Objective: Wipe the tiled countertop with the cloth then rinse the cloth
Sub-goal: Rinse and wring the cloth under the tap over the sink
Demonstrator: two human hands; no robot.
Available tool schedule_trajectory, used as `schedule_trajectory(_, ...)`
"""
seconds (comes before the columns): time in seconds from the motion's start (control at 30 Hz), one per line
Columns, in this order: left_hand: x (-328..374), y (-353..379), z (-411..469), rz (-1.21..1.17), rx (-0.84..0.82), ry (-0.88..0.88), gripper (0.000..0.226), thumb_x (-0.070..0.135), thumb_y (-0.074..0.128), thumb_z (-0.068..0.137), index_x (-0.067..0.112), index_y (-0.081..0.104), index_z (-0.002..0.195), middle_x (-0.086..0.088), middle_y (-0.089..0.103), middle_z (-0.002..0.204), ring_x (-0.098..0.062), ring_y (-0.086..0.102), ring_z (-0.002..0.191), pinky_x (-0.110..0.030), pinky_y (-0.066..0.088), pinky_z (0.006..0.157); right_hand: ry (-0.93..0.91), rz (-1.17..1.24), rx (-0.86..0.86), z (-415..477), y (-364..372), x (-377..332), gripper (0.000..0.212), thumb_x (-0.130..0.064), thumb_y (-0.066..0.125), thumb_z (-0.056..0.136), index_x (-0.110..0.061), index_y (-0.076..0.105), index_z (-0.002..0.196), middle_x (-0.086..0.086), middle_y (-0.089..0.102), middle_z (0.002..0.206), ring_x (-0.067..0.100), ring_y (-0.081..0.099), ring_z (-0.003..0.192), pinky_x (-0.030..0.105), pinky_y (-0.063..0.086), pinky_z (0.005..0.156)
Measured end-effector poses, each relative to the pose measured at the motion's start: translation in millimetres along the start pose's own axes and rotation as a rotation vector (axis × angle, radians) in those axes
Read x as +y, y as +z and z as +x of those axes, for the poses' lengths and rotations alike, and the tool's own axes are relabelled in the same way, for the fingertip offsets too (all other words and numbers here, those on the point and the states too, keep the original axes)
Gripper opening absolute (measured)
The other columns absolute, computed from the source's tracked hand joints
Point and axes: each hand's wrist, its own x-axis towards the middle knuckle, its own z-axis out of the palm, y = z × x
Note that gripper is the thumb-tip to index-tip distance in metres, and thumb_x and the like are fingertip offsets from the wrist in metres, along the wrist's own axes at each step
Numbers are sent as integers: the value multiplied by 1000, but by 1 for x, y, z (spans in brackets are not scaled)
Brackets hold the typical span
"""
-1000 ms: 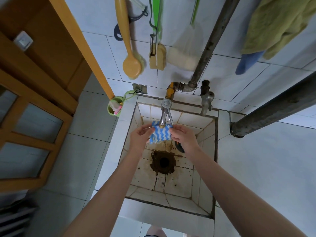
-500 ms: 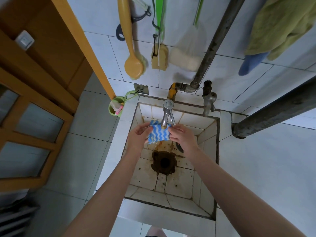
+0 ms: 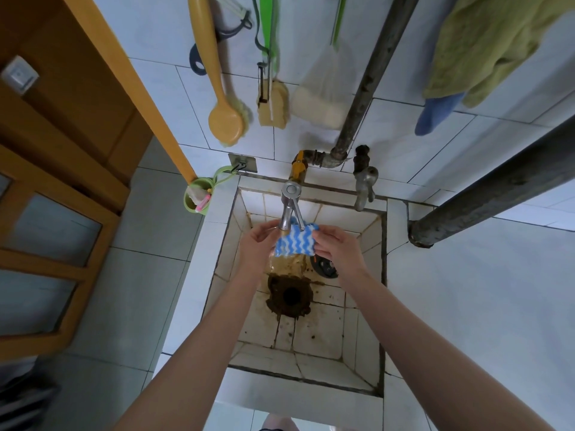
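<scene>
A small cloth (image 3: 296, 241) with blue and white wavy stripes is stretched flat between both hands, right under the spout of the metal tap (image 3: 288, 209). My left hand (image 3: 256, 245) pinches its left edge and my right hand (image 3: 337, 244) pinches its right edge. Both hands are over the tiled sink basin (image 3: 314, 337). Brownish water lies on the tiles just below the cloth, above the rusty drain hole (image 3: 291, 294). A thin tap lever crosses the cloth's top edge.
A second tap (image 3: 364, 185) sticks out at the basin's back right. Brushes (image 3: 225, 119) and a bagged sponge (image 3: 320, 104) hang on the wall above. A thick pipe (image 3: 497, 194) runs along the right. A green cup (image 3: 196, 197) hangs left of the basin, beside a wooden door (image 3: 46, 181).
Both hands have lifted the cloth slightly toward the tap spout. The grip on the cloth is the same.
</scene>
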Motion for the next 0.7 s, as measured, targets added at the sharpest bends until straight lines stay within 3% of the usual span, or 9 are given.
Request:
schedule_trajectory(0.1, -1, -5, 0, 6, 14, -8, 18, 10, 61, 87, 11, 65, 105, -13, 68, 108, -27, 63, 100, -38, 52, 88, -2, -23, -16, 0, 4, 2, 19, -7, 60, 90, -3, 61, 108, 4, 65, 93, 12, 64, 84, 16, 55, 71)
schedule_trajectory(0.23, 1, -13, -3, -23, 30, -14, 27, 10, 61, 88, 5, 63, 114, -12, 67, 108, -19, 64, 91, -18, 54, 70, 7, -60, -24, 3, 13, 6, 13, -10, 61, 89, -10, 63, 102, 10, 67, 102, 17, 66, 92, 19, 55, 76)
schedule_trajectory(0.37, 5, -19, -5, -40, 38, -26, 21, 10, 61, 88, 11, 63, 108, -13, 66, 110, -24, 63, 101, -26, 53, 81, 19, -54, -26, 4, 19, 6, 9, -11, 62, 89, -16, 62, 96, 8, 67, 105, 17, 65, 98, 19, 55, 76)
schedule_trajectory(0.53, 3, -15, -1, -12, 32, -8, 22, 11, 62, 87, 9, 64, 110, -15, 66, 112, -28, 61, 106, -31, 52, 87, -14, -65, -31, 3, 15, 6, 9, -10, 62, 88, -19, 63, 91, 6, 67, 97, 16, 66, 92, 19, 55, 76)
schedule_trajectory(0.7, -7, -16, -8, 91, 68, -83, 25, 10, 56, 91, 3, 60, 114, -11, 63, 113, -21, 60, 101, -26, 51, 81, -23, -187, -3, 1, 14, 22, 12, -10, 65, 84, -22, 67, 84, 3, 70, 91, 22, 66, 92, 41, 50, 95)
